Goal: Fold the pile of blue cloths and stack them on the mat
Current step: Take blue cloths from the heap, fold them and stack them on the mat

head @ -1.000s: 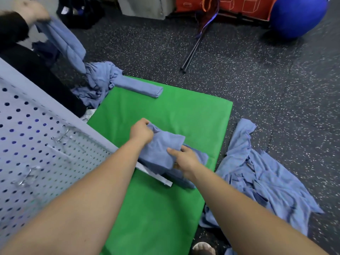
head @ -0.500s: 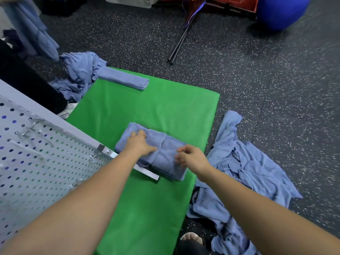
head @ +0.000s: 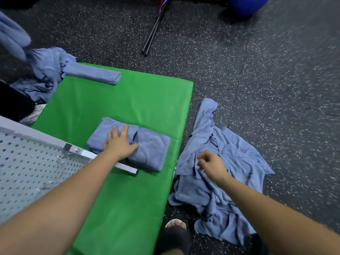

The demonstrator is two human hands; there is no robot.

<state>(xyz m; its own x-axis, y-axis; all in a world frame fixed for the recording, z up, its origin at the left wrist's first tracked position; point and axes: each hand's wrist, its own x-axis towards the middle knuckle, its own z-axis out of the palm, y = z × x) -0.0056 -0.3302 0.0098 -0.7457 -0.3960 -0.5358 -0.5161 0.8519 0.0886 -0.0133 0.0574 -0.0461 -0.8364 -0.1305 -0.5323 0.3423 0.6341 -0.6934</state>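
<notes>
A green mat [head: 114,100] lies on the dark floor. On its near right part sits a stack of folded blue cloths [head: 152,150]. My left hand [head: 119,142] rests flat on the stack with straight fingers. To the right of the mat lies a loose pile of blue cloths [head: 220,181]. My right hand [head: 211,165] hovers over that pile with loosely curled fingers, and whether it pinches any cloth I cannot make out. A rolled blue cloth [head: 92,74] lies at the mat's far left edge.
A second crumpled heap of blue cloths [head: 42,74] lies off the mat's far left corner, beside another person's dark leg [head: 14,103]. A white pegboard panel [head: 27,162] with a metal edge overhangs the mat at left. Black poles [head: 150,39] and a blue ball [head: 246,4] lie beyond.
The folded cloth was set down on the mat and my left hand flattened onto it. My right hand left the cloth and moved right, over the loose pile.
</notes>
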